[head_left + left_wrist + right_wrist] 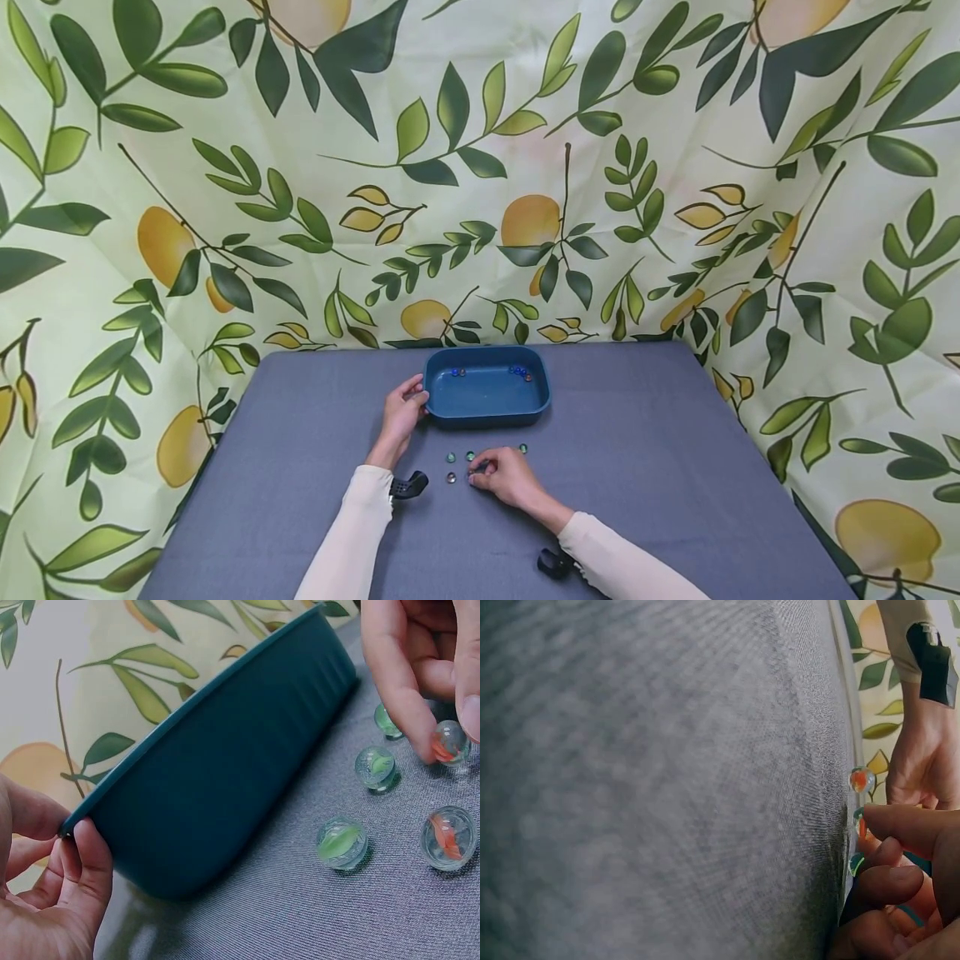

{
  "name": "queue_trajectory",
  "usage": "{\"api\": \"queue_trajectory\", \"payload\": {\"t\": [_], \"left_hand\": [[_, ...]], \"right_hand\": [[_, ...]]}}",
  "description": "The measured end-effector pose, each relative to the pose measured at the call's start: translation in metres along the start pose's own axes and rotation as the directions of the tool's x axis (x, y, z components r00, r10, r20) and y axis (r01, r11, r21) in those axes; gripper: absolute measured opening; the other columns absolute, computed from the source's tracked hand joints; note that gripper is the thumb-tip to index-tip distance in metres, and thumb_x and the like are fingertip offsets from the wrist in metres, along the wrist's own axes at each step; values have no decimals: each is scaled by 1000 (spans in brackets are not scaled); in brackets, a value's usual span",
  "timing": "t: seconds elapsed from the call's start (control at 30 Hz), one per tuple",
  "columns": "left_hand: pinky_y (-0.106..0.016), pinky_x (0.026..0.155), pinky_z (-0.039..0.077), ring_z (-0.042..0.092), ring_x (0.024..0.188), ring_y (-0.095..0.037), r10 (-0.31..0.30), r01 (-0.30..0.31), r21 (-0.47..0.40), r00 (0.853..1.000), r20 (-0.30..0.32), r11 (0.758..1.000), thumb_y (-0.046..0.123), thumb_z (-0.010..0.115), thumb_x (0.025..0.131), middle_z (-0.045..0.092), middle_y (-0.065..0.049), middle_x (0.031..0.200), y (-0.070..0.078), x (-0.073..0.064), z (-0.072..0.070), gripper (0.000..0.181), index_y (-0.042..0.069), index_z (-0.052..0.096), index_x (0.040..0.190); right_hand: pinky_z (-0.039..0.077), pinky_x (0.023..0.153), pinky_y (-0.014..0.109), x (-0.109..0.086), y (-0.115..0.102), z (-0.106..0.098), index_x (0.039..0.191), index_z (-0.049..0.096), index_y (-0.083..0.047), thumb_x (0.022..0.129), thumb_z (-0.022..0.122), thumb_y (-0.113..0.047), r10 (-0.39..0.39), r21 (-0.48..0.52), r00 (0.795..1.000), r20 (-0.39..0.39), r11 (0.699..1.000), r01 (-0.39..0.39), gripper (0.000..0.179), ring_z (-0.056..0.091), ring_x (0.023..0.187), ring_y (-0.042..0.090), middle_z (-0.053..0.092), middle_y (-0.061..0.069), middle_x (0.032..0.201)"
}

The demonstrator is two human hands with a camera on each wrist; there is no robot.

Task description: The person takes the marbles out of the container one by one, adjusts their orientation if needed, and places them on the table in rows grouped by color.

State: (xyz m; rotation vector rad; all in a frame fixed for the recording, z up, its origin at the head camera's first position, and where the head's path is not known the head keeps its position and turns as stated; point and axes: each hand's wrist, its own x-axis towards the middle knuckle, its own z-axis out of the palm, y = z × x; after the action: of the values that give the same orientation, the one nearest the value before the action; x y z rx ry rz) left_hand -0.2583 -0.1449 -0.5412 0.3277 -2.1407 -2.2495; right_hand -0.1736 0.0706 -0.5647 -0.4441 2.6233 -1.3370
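My left hand [400,417] pinches the rim of the blue plastic tub [487,420] at its left end, thumb and fingers either side of the edge in the left wrist view. My right hand [513,477], in front of the tub, pinches a clear marble [451,742] with an orange swirl between thumb and finger, at or just above the cloth. Nearby on the cloth lie another orange-swirled marble [448,838] and green-swirled marbles [343,843], one of them [523,448] behind the right hand. Inside the tub, blue and orange-brown marbles [519,371] gather along the back.
A grey-blue cloth [637,467] covers the table. Behind and beside it hangs a leaf-and-lemon printed fabric [480,192], close to the tub's back edge. Black wrist devices [408,485] are worn at both sleeves.
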Motion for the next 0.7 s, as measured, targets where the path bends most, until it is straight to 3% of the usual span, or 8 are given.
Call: {"api": "queue_trajectory", "payload": {"t": [0.4, 0.7], "left_hand": [[-25, 67, 51, 51, 84, -12, 1, -1, 11, 1000, 1, 1000, 1, 54, 94, 48, -21, 124, 1, 1, -1, 47, 2, 50, 141], [-24, 67, 49, 51, 81, -12, -2, 2, 7, 1000, -3, 1000, 1, 54, 94, 48, -20, 124, 1, 0, 0, 46, 1, 51, 140]], "right_hand": [[38, 46, 19, 1, -1, 2, 86, 76, -20, 79, 79, -18, -20, -72, 1000, -17, 997, 18, 7, 46, 51, 0, 55, -12, 58], [36, 47, 19, -4, -3, -4, 93, 76, -16, 81, 79, -21, 27, -22, 999, -20, 999, -27, 14, 45, 51, 2, 53, -11, 60]]}}
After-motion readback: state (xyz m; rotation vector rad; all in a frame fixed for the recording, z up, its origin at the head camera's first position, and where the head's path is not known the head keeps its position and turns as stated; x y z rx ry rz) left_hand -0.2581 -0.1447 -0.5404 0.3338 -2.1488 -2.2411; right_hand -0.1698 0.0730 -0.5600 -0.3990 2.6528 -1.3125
